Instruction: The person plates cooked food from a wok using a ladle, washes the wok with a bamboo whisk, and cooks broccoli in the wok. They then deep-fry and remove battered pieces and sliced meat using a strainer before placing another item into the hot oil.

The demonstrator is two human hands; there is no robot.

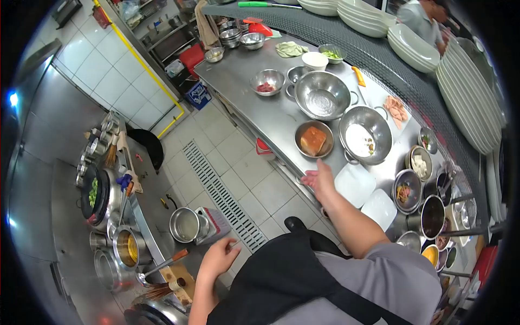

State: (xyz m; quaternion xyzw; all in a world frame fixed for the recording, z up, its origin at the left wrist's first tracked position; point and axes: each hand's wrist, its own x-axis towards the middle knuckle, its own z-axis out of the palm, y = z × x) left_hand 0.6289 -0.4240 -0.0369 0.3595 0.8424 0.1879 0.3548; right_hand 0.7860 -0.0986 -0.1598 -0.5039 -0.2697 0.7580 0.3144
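My right hand [320, 180] is at the edge of the steel counter [238, 81], its fingers apart and nothing in them. Just beyond it sits a metal bowl [299, 147] with a brown-orange block of food [313, 141] inside. To its right are a steel colander [385, 135] with a white base and small bits in it, and two white trays [355, 184]. My left hand [221, 258] hangs low over the floor beside the stove side, fingers loosely spread and empty. The nearest thing to it is a steel pot [185, 224].
On the left stands a stove with a wok [93, 195] of green vegetables and a ladle [162, 266]. A floor drain [216, 189] runs between the stove and counter. Plates [466, 97] fill the shelf above. A person [422, 19] is behind it.
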